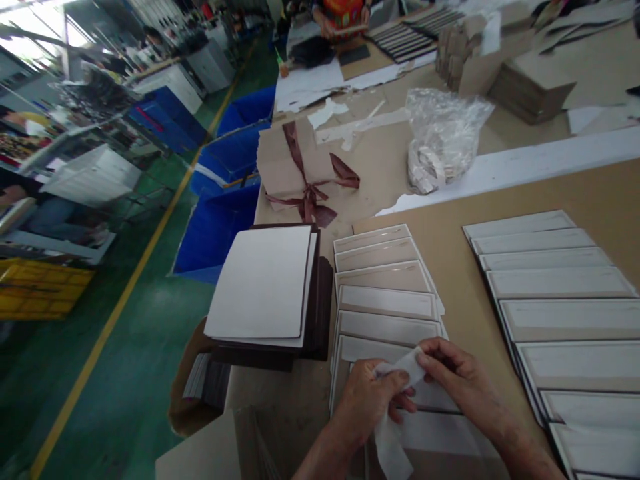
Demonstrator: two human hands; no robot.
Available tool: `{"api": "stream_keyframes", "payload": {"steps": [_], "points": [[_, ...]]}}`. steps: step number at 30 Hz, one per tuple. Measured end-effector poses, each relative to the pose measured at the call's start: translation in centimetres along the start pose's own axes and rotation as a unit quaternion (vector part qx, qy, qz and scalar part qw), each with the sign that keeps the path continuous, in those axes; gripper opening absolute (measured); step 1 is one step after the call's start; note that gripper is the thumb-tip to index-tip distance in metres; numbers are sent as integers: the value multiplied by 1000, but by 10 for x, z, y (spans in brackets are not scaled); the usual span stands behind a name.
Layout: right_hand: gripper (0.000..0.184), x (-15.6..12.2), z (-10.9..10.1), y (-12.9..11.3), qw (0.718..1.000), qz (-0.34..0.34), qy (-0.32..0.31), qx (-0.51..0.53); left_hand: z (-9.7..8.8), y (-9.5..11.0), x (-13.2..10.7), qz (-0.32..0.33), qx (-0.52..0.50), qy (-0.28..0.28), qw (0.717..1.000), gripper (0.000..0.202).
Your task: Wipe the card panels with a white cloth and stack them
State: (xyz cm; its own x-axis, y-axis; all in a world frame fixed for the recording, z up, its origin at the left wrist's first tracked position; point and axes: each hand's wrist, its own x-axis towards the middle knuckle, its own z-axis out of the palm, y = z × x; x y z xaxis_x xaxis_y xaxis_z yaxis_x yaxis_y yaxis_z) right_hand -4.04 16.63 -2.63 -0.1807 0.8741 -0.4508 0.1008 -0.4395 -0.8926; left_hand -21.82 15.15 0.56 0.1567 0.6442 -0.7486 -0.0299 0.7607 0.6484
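Crowded all over the worktop (280,395). Piled near its left edge with a stack of boards (263,283), white on top and dark along the sides. Lined just beside that with a near row of overlapping pale panels (385,303), and well to the right with a second row of panels (570,317). Littered farther back with a ribbon-tied board (287,163), a crumpled clear plastic bag (445,140) and folded cardboard (530,87). Bordered on the left by blue bins (220,227). Occupied at the far side by another person (345,20), partly cut off.

Holding a thin white strip (393,447) over the near row, hiding some panels. Pinched at its upper end by the right hand (453,367), thumb against fingers; gripped between thumb and fingers of the left hand (367,397), then hanging loose below. Cannot tell whether touching the panels there.
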Motion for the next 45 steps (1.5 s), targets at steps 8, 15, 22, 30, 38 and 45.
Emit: {"api": "stream_keyframes", "payload": {"steps": [8,15,22,30,38,45], "points": [[34,4,-3,-6,998,-33,-34,-38,2,7,3,14,3,3,1000,28],[36,19,-21,-10,993,-40,107,-15,-17,18,13,51,-18,63,997,34],[34,48,-34,-17,967,-36,253,11,-34,37,36,108,-141,170,969,42],[37,57,-25,-47,944,-19,324,61,-34,48,51,128,-259,158,944,43],[32,80,-35,-39,953,-56,296,-16,-39,55,67,162,-182,247,938,43],[38,112,-35,-25,954,-96,275,-73,-49,53,97,223,-30,356,907,31]]}}
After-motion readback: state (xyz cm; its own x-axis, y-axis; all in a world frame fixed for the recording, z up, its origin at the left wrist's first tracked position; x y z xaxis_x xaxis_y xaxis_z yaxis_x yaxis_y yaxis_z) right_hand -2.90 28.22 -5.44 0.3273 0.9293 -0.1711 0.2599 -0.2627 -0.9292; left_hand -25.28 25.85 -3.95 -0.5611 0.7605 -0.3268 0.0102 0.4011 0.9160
